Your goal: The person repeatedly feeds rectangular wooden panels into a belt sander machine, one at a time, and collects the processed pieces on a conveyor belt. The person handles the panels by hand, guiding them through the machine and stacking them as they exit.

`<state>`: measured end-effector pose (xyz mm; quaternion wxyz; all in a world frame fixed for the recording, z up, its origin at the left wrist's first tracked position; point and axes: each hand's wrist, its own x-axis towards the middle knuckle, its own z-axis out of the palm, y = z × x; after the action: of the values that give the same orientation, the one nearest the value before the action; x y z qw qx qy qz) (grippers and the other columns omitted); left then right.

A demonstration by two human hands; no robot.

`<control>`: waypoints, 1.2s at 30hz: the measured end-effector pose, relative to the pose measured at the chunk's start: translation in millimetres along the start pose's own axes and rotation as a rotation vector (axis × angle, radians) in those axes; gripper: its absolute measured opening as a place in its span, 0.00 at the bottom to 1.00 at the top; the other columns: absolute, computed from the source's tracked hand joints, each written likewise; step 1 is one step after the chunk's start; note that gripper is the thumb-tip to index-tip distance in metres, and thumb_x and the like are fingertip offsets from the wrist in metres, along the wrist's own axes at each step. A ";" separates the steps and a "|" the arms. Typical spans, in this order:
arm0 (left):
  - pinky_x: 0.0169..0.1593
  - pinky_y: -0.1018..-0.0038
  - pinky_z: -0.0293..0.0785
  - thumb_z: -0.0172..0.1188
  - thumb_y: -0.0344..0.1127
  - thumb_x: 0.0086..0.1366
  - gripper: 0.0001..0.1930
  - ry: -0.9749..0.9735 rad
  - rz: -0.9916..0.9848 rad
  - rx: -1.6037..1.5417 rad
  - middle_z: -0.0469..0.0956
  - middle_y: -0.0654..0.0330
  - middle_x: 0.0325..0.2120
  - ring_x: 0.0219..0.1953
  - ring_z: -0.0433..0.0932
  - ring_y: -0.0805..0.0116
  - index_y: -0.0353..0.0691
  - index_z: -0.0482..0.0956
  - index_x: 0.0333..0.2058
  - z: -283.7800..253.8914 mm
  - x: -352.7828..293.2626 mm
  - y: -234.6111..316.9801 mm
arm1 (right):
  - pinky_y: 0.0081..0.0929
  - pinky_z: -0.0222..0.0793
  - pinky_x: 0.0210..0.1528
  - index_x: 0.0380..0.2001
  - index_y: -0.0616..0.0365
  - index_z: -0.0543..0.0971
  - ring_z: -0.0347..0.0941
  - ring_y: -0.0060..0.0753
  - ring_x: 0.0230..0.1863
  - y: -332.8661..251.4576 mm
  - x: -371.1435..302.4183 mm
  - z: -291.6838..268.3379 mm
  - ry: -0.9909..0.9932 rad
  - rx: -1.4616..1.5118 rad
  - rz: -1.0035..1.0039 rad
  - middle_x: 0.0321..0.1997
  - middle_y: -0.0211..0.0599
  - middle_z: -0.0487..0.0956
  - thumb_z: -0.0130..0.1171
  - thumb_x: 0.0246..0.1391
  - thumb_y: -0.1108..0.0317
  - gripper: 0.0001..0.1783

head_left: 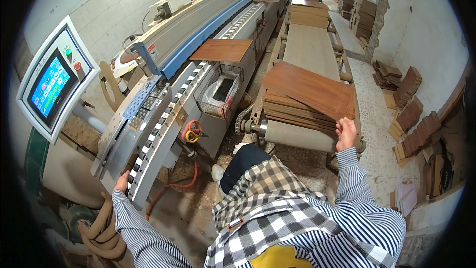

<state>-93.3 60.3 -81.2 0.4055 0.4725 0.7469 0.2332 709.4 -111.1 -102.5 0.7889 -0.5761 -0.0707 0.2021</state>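
Note:
At the near end of the edge-banding machine's roller rail (pixel 148 141), my left hand (pixel 121 182) rests against the metal edge with its visible fingers stretched out. My right hand (pixel 345 134) is closed on the near right corner of a reddish-brown wooden panel (pixel 310 89). This panel lies skewed and slightly raised over a stack of similar panels (pixel 297 112). The stack sits on a roller conveyor (pixel 297 135) to my right. Another brown panel (pixel 221 50) is partway along the machine, sticking out from under its blue-edged beam (pixel 186 59).
A control screen (pixel 52 87) stands at left. A wire basket (pixel 220 92), coloured cords (pixel 192 131) and a red hose (pixel 183 183) hang on the machine's side. Further stacks (pixel 310 12) line the conveyor. Panel piles (pixel 419 131) stand along the right wall.

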 end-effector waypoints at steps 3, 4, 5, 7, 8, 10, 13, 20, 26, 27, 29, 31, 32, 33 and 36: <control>0.54 0.73 0.58 0.48 0.49 0.61 0.28 0.046 0.008 0.031 0.70 0.54 0.46 0.49 0.66 0.65 0.28 0.67 0.49 4.8 -22.9 15.1 | 0.17 0.66 0.23 0.36 0.54 0.69 0.69 0.19 0.24 -6.6 -45.6 13.5 -0.242 0.096 0.143 0.26 0.29 0.73 0.52 0.47 0.72 0.10; 0.54 0.73 0.58 0.48 0.49 0.61 0.28 0.057 0.016 0.031 0.71 0.55 0.46 0.49 0.66 0.65 0.28 0.68 0.48 5.1 -23.8 14.1 | 0.19 0.67 0.24 0.35 0.52 0.70 0.69 0.20 0.25 -5.6 -53.2 15.0 -0.358 0.083 0.216 0.26 0.29 0.72 0.52 0.46 0.70 0.10; 0.53 0.73 0.58 0.48 0.49 0.61 0.28 0.079 0.023 0.050 0.70 0.55 0.46 0.49 0.66 0.65 0.28 0.68 0.49 8.3 -29.6 21.1 | 0.22 0.67 0.25 0.33 0.50 0.70 0.69 0.22 0.25 -1.5 -59.5 16.1 -0.374 0.124 0.289 0.26 0.28 0.72 0.52 0.45 0.69 0.09; 0.53 0.72 0.58 0.48 0.50 0.61 0.28 0.078 0.046 0.044 0.70 0.54 0.47 0.49 0.66 0.64 0.28 0.67 0.49 8.7 -22.4 19.4 | 0.28 0.68 0.28 0.30 0.49 0.71 0.69 0.26 0.24 12.3 -59.0 21.1 -0.377 0.228 0.422 0.24 0.28 0.72 0.55 0.44 0.63 0.08; 0.54 0.72 0.58 0.48 0.50 0.61 0.28 0.084 0.053 0.041 0.70 0.53 0.47 0.50 0.65 0.64 0.28 0.67 0.49 6.6 -20.4 16.3 | 0.26 0.67 0.27 0.28 0.49 0.72 0.68 0.24 0.23 2.8 -68.5 33.2 -0.422 0.242 0.466 0.23 0.28 0.71 0.58 0.45 0.60 0.09; 0.54 0.72 0.57 0.48 0.50 0.60 0.29 0.103 0.015 0.096 0.70 0.53 0.47 0.50 0.65 0.63 0.28 0.67 0.49 1.1 -13.0 5.5 | 0.26 0.69 0.29 0.31 0.53 0.73 0.70 0.25 0.26 15.8 -56.2 41.1 -0.518 0.203 0.550 0.26 0.30 0.74 0.59 0.47 0.59 0.12; 0.54 0.72 0.57 0.48 0.50 0.60 0.29 0.107 0.024 0.079 0.70 0.52 0.47 0.50 0.65 0.62 0.28 0.67 0.49 6.7 -26.9 20.0 | 0.25 0.71 0.32 0.36 0.60 0.73 0.72 0.25 0.30 6.2 -69.7 59.1 -0.587 0.163 0.446 0.31 0.34 0.76 0.57 0.49 0.63 0.13; 0.55 0.72 0.56 0.47 0.51 0.60 0.29 0.080 0.051 0.070 0.70 0.52 0.48 0.51 0.65 0.63 0.29 0.67 0.49 9.2 -29.5 20.5 | 0.28 0.73 0.39 0.44 0.67 0.70 0.74 0.34 0.37 23.3 -98.5 39.7 -0.779 0.205 0.467 0.39 0.45 0.76 0.56 0.47 0.73 0.18; 0.54 0.72 0.57 0.44 0.53 0.60 0.30 0.119 0.032 0.114 0.72 0.50 0.46 0.50 0.67 0.60 0.28 0.69 0.47 6.5 -11.7 7.7 | 0.27 0.72 0.40 0.45 0.65 0.70 0.73 0.35 0.40 -2.0 -149.6 82.6 -1.046 0.213 0.603 0.39 0.44 0.75 0.58 0.43 0.75 0.21; 0.54 0.71 0.57 0.44 0.53 0.60 0.31 0.139 0.034 0.130 0.72 0.49 0.45 0.50 0.67 0.60 0.27 0.69 0.47 4.3 -7.4 4.0 | 0.26 0.72 0.40 0.45 0.65 0.69 0.73 0.35 0.40 2.9 -154.8 91.6 -1.091 0.197 0.635 0.39 0.43 0.75 0.58 0.43 0.75 0.22; 0.51 0.67 0.60 0.42 0.53 0.59 0.31 0.188 0.058 0.180 0.72 0.39 0.42 0.48 0.69 0.52 0.25 0.69 0.44 2.2 -10.4 3.7 | 0.26 0.72 0.40 0.45 0.64 0.69 0.73 0.34 0.40 13.2 -169.1 112.9 -1.191 0.176 0.694 0.39 0.43 0.75 0.59 0.43 0.74 0.22; 0.48 0.63 0.61 0.41 0.50 0.60 0.27 0.228 0.112 0.331 0.71 0.36 0.39 0.46 0.69 0.45 0.26 0.70 0.40 -2.9 -13.2 -1.4 | 0.26 0.71 0.41 0.46 0.64 0.68 0.73 0.33 0.39 23.5 -188.4 137.3 -1.308 0.165 0.735 0.41 0.42 0.74 0.58 0.44 0.74 0.22; 0.47 0.60 0.62 0.41 0.49 0.60 0.26 0.243 0.139 0.407 0.71 0.34 0.38 0.45 0.69 0.42 0.27 0.71 0.39 -3.6 -10.9 -4.5 | 0.26 0.71 0.42 0.46 0.64 0.68 0.72 0.31 0.39 36.6 -196.5 147.9 -1.362 0.179 0.767 0.42 0.40 0.74 0.58 0.45 0.74 0.22; 0.44 0.53 0.62 0.38 0.43 0.60 0.20 0.286 0.220 0.593 0.72 0.34 0.34 0.41 0.69 0.37 0.29 0.72 0.34 -4.0 -16.5 -9.7 | 0.26 0.70 0.42 0.45 0.63 0.68 0.72 0.30 0.39 38.6 -210.3 158.1 -1.372 0.165 0.801 0.42 0.39 0.74 0.58 0.45 0.73 0.22; 0.43 0.51 0.63 0.41 0.45 0.54 0.22 0.429 0.241 0.661 0.71 0.35 0.32 0.37 0.71 0.38 0.29 0.75 0.27 7.7 -23.7 5.2 | 0.25 0.69 0.42 0.45 0.60 0.69 0.70 0.25 0.40 47.8 -245.7 181.8 -1.461 0.111 0.839 0.41 0.32 0.73 0.59 0.48 0.68 0.20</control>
<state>-79.0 41.1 -72.6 0.0367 0.6021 0.7886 0.1197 412.3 -37.3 -58.1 0.4317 -0.2395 -0.3331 0.8033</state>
